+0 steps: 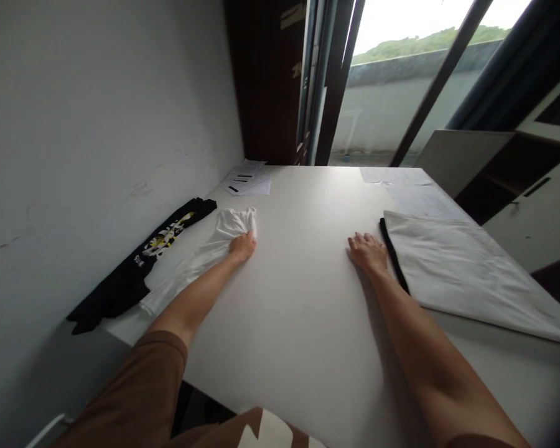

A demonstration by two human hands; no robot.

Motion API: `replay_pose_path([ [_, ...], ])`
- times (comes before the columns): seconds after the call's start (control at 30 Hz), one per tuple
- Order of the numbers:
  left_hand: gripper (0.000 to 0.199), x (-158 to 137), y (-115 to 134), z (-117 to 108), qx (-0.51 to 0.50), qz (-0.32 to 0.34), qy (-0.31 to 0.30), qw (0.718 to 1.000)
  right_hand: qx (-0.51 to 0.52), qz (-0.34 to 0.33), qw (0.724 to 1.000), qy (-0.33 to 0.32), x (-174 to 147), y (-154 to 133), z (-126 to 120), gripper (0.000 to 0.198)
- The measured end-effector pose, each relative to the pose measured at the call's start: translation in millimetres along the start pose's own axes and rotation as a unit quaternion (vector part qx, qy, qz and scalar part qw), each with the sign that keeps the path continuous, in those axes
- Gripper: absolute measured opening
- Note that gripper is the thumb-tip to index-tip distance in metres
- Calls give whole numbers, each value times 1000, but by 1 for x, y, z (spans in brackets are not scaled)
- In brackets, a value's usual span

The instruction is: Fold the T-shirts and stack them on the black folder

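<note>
My left hand (243, 246) is closed on the right edge of a rumpled white garment (205, 254), which lies on the left part of the white table (298, 323). Part of that garment is hidden behind my left forearm. To its left, a black garment (144, 261) with a white and yellow print lies along the wall. My right hand (368, 251) rests palm down on the tabletop, fingers stretched out, holding nothing. Close beside it on the right is a folded white cloth (462, 267) with a black edge showing beneath.
Papers (247, 178) lie at the table's far left corner, and more sheets (401, 186) at the far right. A grey-white wall (98, 112) borders the left side. Behind the table are a dark wooden cabinet (270, 81) and a glass door (378, 106). A white cabinet (546, 205) stands at right.
</note>
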State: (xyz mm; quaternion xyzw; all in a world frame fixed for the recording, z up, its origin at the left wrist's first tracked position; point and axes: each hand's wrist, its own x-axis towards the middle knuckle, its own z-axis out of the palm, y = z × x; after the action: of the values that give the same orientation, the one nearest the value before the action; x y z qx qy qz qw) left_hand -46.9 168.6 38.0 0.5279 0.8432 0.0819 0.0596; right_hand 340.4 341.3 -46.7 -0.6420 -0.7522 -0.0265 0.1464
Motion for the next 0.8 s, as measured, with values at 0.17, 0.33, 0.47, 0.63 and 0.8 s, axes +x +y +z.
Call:
replay_pose_path([
  [0.17,32,-35,98,34,-56,116,-21,991,60,-35,998,-10,3,-27,-1,50],
  [0.33,30,-89,166,50,-123,234,-110,958,132,-102,986,-29,2,-23,-10,45],
  [0.47,31,-109,174,39,-168,301,-270,899,140,-104,985,-8,-1,-25,-13,37],
  [0.63,29,-70,158,21,-403,175,-353,826,245,-97,965,-12,-3,-38,-11,20],
  [0.8,47,-3,150,24,-497,61,-180,847,608,-12,793,-26,-9,-59,-23,25],
])
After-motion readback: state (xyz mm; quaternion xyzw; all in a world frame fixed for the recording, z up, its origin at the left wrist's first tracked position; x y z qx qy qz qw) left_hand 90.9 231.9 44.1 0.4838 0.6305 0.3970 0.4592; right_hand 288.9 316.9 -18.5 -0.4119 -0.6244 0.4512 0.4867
